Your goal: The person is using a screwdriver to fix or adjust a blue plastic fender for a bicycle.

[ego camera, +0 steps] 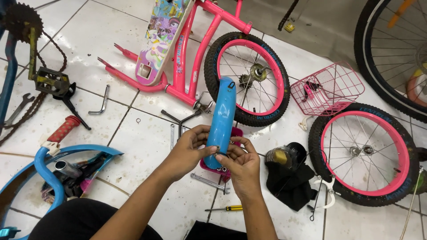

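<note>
Both forearms reach forward over the tiled floor. The left hand curls its grip round the lower end of a blue mudguard, held upright; the right hand pinches its bottom edge, where something small is too tiny to make out. Behind stands a pink bicycle frame with a colourful cartoon panel. A pink tray lies mostly hidden beneath the hands.

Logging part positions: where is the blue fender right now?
In the head view the blue fender is at centre, held up by the left hand and right hand, in front of the pink-rimmed wheel.
</note>
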